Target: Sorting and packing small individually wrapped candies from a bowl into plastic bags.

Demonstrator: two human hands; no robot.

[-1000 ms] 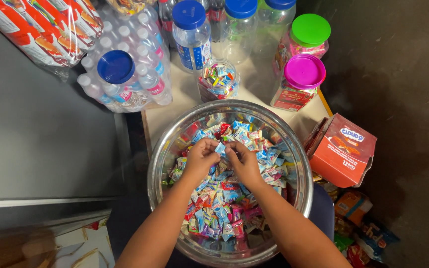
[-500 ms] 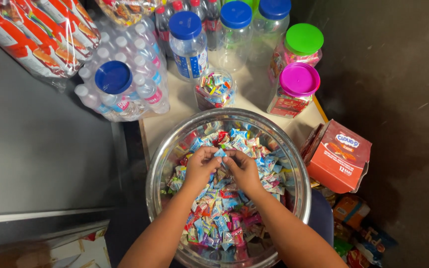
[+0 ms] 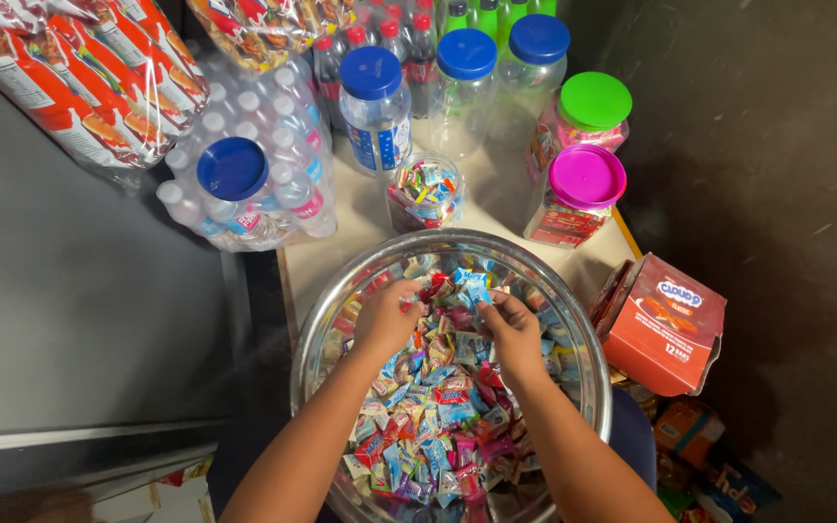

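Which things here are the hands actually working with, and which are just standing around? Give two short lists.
In use:
left hand
right hand
wrapped sweets
metal bowl
open jar of sweets, just beyond the bowl

Standing about:
blue-lidded jars
green-lidded jar
pink-lidded jar
pack of water bottles
orange carton

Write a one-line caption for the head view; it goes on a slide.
Both hands, left hand and right hand, pick through wrapped candies in a metal bowl beside lidded jars.
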